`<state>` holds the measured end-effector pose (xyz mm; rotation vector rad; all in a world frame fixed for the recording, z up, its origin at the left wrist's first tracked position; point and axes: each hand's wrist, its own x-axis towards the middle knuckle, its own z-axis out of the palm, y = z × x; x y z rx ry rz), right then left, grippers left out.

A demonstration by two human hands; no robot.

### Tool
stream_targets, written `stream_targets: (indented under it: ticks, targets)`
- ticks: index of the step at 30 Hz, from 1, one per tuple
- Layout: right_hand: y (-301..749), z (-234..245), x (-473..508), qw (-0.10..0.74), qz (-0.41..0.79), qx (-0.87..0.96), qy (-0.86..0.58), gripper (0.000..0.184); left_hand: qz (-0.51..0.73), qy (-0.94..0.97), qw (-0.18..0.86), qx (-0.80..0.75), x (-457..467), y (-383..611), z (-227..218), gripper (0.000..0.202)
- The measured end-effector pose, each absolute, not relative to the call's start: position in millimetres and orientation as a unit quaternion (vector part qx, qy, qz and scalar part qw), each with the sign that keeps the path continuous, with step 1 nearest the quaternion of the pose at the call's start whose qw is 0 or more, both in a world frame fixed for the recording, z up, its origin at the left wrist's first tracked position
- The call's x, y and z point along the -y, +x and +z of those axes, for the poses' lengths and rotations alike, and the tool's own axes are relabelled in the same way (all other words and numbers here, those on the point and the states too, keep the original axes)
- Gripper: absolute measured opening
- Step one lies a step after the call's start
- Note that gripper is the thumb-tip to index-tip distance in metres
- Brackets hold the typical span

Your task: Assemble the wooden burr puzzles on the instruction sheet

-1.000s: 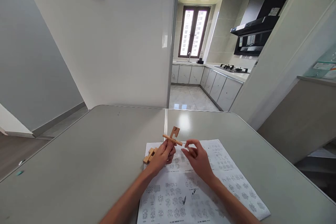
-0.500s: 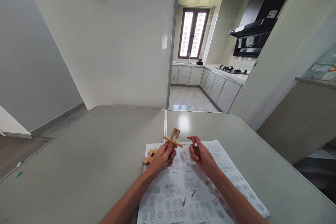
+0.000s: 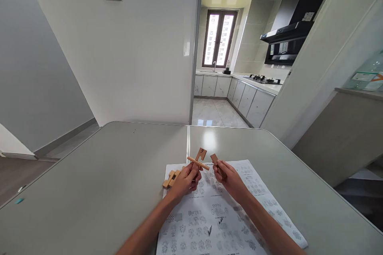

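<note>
My left hand point(image 3: 189, 177) is closed on two crossed wooden puzzle pieces. One is a flat notched piece point(image 3: 202, 152) with a dark mark near its top; the other is a thin piece point(image 3: 198, 163) lying across it. In my right hand point(image 3: 229, 176), fingers and thumb pinch another flat wooden puzzle piece point(image 3: 214, 158), tilted up toward the left. A small gap separates it from the pieces on the left. More wooden puzzle pieces point(image 3: 172, 178) lie beside my left wrist, partly hidden by that hand.
Under both hands a printed sheet point(image 3: 203, 211) with rows of small diagrams lies on the pale table point(image 3: 104, 191). A small teal object point(image 3: 19, 201) sits near the table's left edge. Beyond the table are a wall and a kitchen doorway.
The wooden piece in my right hand has turned, now showing its flat face and pointing up-left. My right fingers have closed around it. My left hand has barely moved.
</note>
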<state>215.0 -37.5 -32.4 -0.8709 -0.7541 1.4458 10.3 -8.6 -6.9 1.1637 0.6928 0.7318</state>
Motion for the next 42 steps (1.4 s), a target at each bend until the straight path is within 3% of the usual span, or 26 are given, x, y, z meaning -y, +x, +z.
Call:
stream_targets:
  ticks: [9, 16, 31, 42]
  targets:
    - [211.7, -28.6, 40.4, 0.573, 0.636, 0.371, -0.361, 0.042, 0.347, 0.492, 0.743, -0.291, 1.7, 10.4, -14.4, 0.05]
    - [211.0, -27.4, 41.8, 0.577, 0.625, 0.39, -0.352, 0.036, 0.35, 0.476, 0.753, -0.289, 1.4, 9.1, -14.7, 0.048]
    - [216.0, -33.3, 35.8, 0.646, 0.564, 0.324, -0.4, 0.043, 0.352, 0.46, 0.76, -0.295, 1.5, 10.4, -14.3, 0.053]
    - [215.9, -33.0, 36.1, 0.619, 0.584, 0.335, -0.404, 0.041, 0.352, 0.465, 0.756, -0.295, 2.4, 9.2, -13.0, 0.051]
